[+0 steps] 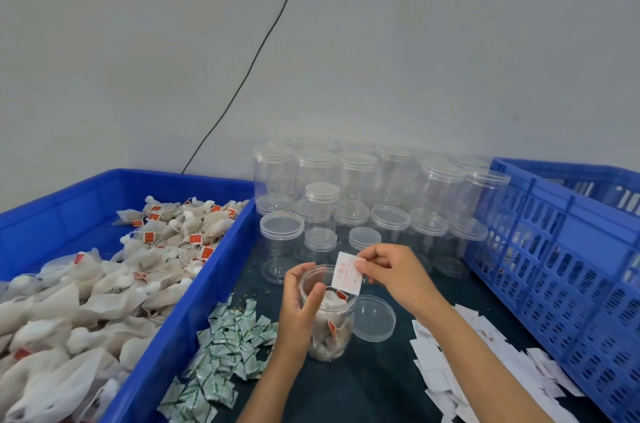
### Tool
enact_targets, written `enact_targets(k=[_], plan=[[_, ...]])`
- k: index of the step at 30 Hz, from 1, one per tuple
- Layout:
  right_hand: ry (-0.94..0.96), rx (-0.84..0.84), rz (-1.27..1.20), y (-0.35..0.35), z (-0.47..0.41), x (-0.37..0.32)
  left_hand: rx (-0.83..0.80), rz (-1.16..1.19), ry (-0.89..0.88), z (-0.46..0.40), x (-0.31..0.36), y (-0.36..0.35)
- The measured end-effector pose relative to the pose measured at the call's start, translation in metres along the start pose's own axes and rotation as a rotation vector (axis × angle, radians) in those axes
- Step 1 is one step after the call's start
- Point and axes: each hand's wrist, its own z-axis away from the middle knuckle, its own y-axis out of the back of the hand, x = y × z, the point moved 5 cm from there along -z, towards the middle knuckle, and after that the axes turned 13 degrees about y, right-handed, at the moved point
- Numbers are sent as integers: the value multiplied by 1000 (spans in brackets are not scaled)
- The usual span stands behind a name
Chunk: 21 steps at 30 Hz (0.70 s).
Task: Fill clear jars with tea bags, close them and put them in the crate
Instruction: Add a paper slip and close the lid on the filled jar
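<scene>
Two bare forearms reach in from the bottom edge over a dark bench (377, 384). Left hand (299, 301) curls round the open clear plastic jar (329, 322), thumb on the near side and fingers at the far rim; the jar stands upright on the bench, partly filled with pale mesh tea bags carrying red tags. Right hand (398, 272) pinches a small white paper slip printed in red (347, 273) between thumb and fingertips, holding it just above the jar's mouth. A clear round lid (374, 318) lies flat on the bench, touching the jar's right side. Left of the jar sits a heap of small green-and-white sachets (221, 353); to the right, a scatter of white paper slips (460, 363). A shallow blue plastic tray (194, 301) on the left holds a pile of loose tea bags (104, 287). Behind the jar, many empty lidded clear jars (356, 194) stand stacked against the grey wall. A blue slotted plastic crate (561, 270) stands at the right.
</scene>
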Motion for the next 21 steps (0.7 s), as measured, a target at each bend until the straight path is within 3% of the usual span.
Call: enact_targets(k=[4, 8, 13, 18, 21], plan=[[27, -203, 183, -30, -10, -6, -37, -82, -7, -1, -6, 4], [135, -331, 524, -45, -16, -14, -84, -219, -12, -2, -15, 8], [139, -472, 655, -50, -20, -23, -103, -298, -33, 0, -17, 9], [148, -465, 786, -54, -23, -25, -89, -318, -57, 4, -14, 8], [212, -329, 789, -52, -22, -28, -75, -331, -53, 7, -15, 9]])
